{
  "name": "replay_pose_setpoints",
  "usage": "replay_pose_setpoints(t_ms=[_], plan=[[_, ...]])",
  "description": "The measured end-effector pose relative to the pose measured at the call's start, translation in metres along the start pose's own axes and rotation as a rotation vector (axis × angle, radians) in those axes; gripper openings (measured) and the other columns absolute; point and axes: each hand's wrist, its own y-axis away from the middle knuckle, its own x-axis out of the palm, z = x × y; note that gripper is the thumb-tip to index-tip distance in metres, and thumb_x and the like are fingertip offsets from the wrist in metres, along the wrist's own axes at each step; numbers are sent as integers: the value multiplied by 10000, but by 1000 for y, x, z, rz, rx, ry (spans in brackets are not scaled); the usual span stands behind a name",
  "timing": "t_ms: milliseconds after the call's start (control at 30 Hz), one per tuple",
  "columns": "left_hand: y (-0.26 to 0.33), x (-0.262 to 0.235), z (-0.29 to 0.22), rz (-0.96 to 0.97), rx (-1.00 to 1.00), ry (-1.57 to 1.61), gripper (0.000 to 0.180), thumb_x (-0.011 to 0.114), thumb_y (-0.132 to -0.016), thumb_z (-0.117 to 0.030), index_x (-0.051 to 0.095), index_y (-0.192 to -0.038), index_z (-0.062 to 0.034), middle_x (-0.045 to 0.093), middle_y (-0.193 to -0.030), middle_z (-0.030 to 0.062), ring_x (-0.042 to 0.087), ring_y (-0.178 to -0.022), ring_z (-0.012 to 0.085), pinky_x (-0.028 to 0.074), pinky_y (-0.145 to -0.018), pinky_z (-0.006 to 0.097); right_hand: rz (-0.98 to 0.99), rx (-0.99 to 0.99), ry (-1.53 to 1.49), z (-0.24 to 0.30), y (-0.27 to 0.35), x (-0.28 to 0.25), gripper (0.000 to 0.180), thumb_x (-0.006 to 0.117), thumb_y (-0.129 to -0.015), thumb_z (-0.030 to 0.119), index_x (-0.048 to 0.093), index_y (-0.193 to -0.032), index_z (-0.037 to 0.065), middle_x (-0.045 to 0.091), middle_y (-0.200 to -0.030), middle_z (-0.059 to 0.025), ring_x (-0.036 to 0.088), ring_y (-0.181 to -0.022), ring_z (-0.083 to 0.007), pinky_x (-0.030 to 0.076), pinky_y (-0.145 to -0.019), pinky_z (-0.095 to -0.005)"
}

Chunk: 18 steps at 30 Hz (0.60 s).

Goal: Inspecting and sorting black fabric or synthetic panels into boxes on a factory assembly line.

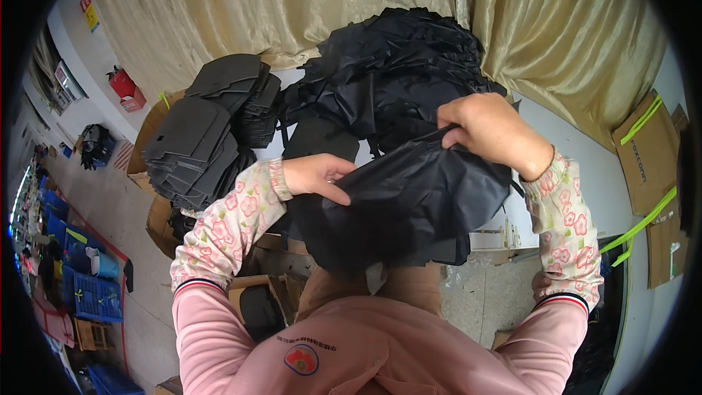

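So we've got a black fabric piece (409,205) bunched up above our lap, just in front of the table (563,139), left hand (314,175) pinching its near edge and right hand (486,132) gripping the top fold. Looks like we're mid-way through opening it out, so next probably needs both grips kept firm while pulling apart. The big heap of black fabric (395,73) and the stack of stiff dark panels (205,139) sit behind it.

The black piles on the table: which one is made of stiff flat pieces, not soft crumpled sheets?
The left pile, beside the left hand: flat cut panels stacked in layers. The other heap is loose crumpled sheets.
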Motion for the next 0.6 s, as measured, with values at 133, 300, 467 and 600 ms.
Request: replay_pose_setpoints(t_ms=[133,300,467,600], plan=[[31,-30,38,-84,-89,27,366,712,-787,-5,565,-1121,28,640,-1053,25,565,-986,78,450,-893,244,-81,51,40,-27,19,14,200,738,-669,121,596,-790,48,608,-809,-108,595,-786,-341,460,-662,-416],[73,-61,65,-363,-155,-243,300,747,-751,-22,598,-1010,11,640,-898,4,570,-846,81,468,-791,252,-124,208,0,-52,47,36,165,701,-685,24,587,-805,28,558,-810,-116,572,-771,-350,450,-664,-417],[107,-67,90,-889,-55,-714,191,732,-678,-6,615,-828,-1,596,-764,116,597,-702,223,456,-652,316,-182,256,-55,-44,79,67,148,649,-700,-33,601,-815,47,527,-790,-109,577,-752,-330,462,-640,-418],[106,-31,98,-1151,5,-986,158,657,-707,35,617,-851,-14,598,-802,132,603,-771,329,474,-674,351,-204,251,-58,-14,119,110,296,566,-624,-85,629,-860,82,492,-744,-85,579,-729,-261,486,-601,-371]])
